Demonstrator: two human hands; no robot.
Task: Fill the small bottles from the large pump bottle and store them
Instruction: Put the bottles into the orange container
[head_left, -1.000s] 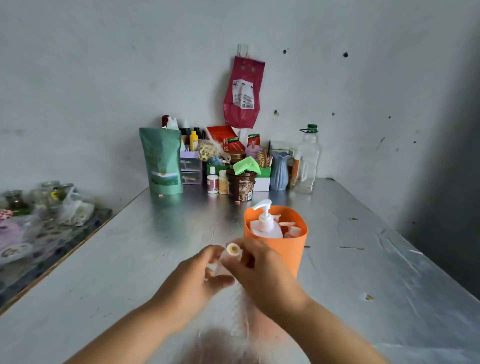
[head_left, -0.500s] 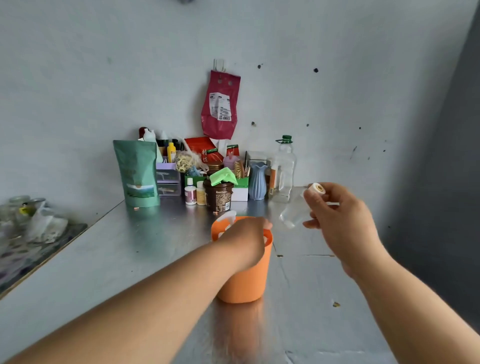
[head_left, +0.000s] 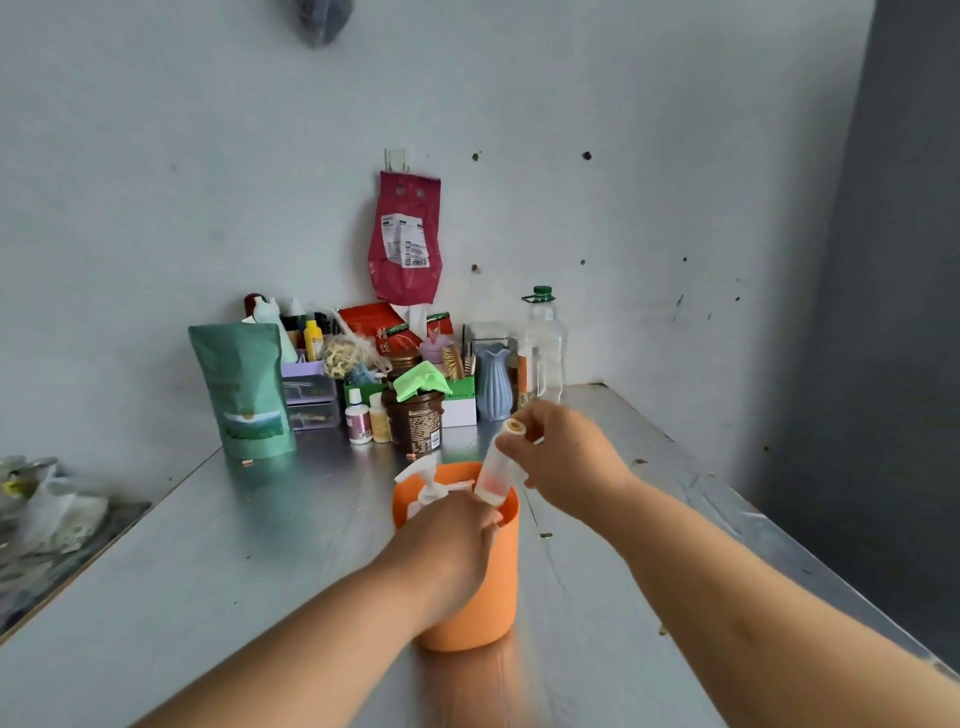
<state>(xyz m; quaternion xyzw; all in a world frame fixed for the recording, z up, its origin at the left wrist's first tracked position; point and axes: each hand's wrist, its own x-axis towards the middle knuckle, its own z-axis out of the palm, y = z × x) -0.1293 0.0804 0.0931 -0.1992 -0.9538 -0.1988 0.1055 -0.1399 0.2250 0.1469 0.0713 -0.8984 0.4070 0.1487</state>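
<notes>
metal table (head_left: 260, 545), small bottle (head_left: 496, 475) over cup (head_left: 483, 613)

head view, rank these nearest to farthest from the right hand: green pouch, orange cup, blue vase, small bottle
From the right hand:
1. small bottle, pinched in its fingers.
2. orange cup, just below it and to the left.
3. blue vase, behind it, near the wall.
4. green pouch, far back on the left.

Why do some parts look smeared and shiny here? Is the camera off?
Head view: the right hand and small bottle are motion-blurred; the metal table mirrors the orange cup as a soft smear; the wide lens tilts the dark side wall; light is soft, without hard shadows.
</notes>
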